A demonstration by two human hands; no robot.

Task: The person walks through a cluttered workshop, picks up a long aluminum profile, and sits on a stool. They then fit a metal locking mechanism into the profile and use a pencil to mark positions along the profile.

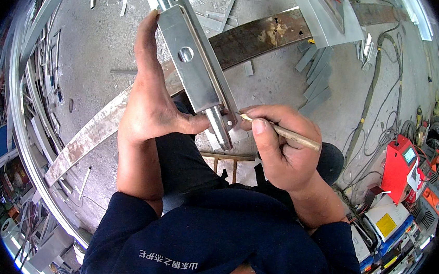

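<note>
A silver rectangular metal sleeve [195,80] with a round hole in its face lies along a long grey metal bar [216,66]. A shiny round rod [218,129] sticks out of its lower end and another length shows above it. My left hand [149,105] spans the sleeve, forefinger at its upper end and thumb by the lower end, gripping it between them. In my right hand [286,148] a tan, pencil-like stick [295,137] is pinched between thumb and fingers. The stick's tip is at the bar's right edge, close to a small round spot near the bar's end.
Beneath the work a wide rusty curved steel strip [259,39] crosses the floor. Flat grey metal pieces [316,80] lie to the right, with black cables [376,72] beyond. A red machine [398,165] stands at right. Curved metal rails [31,170] line the left.
</note>
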